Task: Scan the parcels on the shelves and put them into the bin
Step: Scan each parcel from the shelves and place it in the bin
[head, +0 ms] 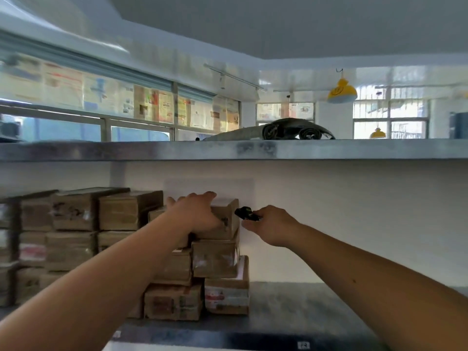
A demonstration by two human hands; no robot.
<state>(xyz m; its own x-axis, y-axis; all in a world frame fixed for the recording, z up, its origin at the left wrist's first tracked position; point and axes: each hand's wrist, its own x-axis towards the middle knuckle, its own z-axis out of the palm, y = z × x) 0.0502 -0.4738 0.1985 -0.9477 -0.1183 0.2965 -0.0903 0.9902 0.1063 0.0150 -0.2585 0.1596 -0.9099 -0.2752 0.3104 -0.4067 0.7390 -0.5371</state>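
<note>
Reaching up to the middle shelf (316, 297), you had both arms stretched forward in the head view. Your left hand (196, 214) lay over the top parcel (224, 221) of the right-hand stack, fingers curled across its upper edge and thumb down its front face, so it gripped that box. Your right hand (269, 228) held a small black scanner (246, 213) pinched at its rear end, its nose aimed leftward at the parcel's right side and just beside it, not plainly touching.

The parcel sat at the top of a stack of brown cartons, resting on another carton (215, 258), with more boxes (76, 224) ranked to its left along the shelf. Its long axis seemed to run back into the shelf, away from you, with its short front face toward you. Your left hand was already on it; your right was the nearer one to its exposed right side, which is where the scan would have to land if the label faced that way. I could not tell where the label was: the frame was blurred.

No bin showed here. Above, on the upper shelf (228, 149), lay a dark rolled bundle (286, 130)
</note>
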